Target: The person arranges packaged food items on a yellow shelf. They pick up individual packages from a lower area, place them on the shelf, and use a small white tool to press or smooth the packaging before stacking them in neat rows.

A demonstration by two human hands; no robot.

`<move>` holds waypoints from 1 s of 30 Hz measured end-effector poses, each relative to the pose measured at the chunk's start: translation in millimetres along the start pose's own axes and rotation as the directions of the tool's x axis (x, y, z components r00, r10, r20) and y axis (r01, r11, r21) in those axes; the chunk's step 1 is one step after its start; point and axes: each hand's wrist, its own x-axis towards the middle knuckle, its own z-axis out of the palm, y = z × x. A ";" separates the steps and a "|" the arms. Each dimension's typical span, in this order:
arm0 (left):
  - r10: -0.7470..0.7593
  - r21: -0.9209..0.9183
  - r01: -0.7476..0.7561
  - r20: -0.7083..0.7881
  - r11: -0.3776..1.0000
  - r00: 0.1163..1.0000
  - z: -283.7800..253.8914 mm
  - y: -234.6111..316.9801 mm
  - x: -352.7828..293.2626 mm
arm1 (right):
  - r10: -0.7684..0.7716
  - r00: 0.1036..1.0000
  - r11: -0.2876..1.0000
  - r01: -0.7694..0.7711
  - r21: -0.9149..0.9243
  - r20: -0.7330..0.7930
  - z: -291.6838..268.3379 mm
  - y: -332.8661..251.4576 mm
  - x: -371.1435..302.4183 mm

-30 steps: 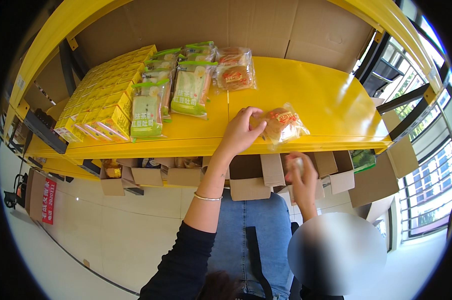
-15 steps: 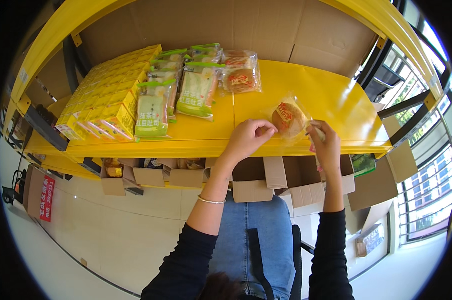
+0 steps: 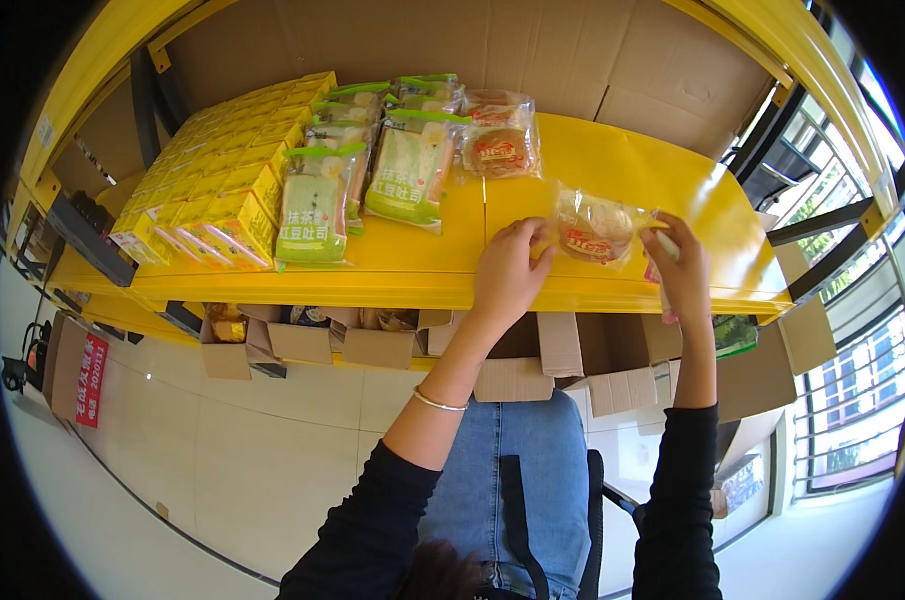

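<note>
A round brown bun in a clear wrapper with red print (image 3: pixel 596 238) is stretched between my two hands, over the front of the yellow shelf (image 3: pixel 452 262). My left hand (image 3: pixel 515 268) has its fingers closed at the wrapper's left end; the fingertips are partly hidden. At the right end, my right hand (image 3: pixel 681 266) pinches the wrapper's corner between thumb and fingers. A slim white and pink item (image 3: pixel 662 278) also lies in the right palm, mostly covered, its kind unclear. Behind the left hand stand two similar wrapped buns (image 3: pixel 497 152).
Green-and-clear packs of sliced toast (image 3: pixel 312 210) stand in rows left of the buns. Stacked small yellow boxes (image 3: pixel 222 170) fill the shelf's left end. Below the shelf edge are open cardboard boxes (image 3: pixel 512 378). A yellow post and dark brackets (image 3: pixel 822 235) bound the right side.
The wrapped bun has been turned and lifted slightly to the right, now lying lengthwise between my hands. Both hands have moved right, and the left one has closed in on the wrapper.
</note>
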 end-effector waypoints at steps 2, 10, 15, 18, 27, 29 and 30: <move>-0.016 -0.002 0.016 0.003 1.000 1.000 0.1 1.2 0.1 | 0.091 0.995 0.994 -0.093 0.061 0.038 3.4 11.0 -9.0; -0.032 -0.058 0.027 -0.086 0.998 0.996 -0.5 2.6 -0.5 | 0.086 0.996 0.984 -0.089 0.152 0.026 19.2 14.8 -19.3; 0.027 0.070 -0.015 -0.170 0.997 0.985 -1.1 1.6 -1.5 | -0.104 0.994 0.981 0.099 -0.164 -0.021 28.1 19.3 -17.3; -0.013 0.017 0.017 -0.209 1.000 0.978 -0.4 4.6 -0.8 | -0.010 1.000 0.984 0.014 -0.176 0.026 34.6 9.9 -17.4; -0.092 0.017 0.101 -0.281 0.995 0.955 8.2 -6.8 9.4 | 0.046 0.999 0.996 -0.044 -0.076 0.022 79.0 14.9 12.8; -0.107 -0.049 0.098 -0.282 0.994 0.953 6.7 -7.5 12.7 | 0.020 1.000 0.995 -0.022 -0.094 -0.023 99.8 18.6 25.0; -0.061 0.090 0.090 -0.282 0.992 0.957 5.9 -7.9 13.3 | 0.010 0.999 0.994 -0.015 -0.104 -0.048 107.4 19.5 31.2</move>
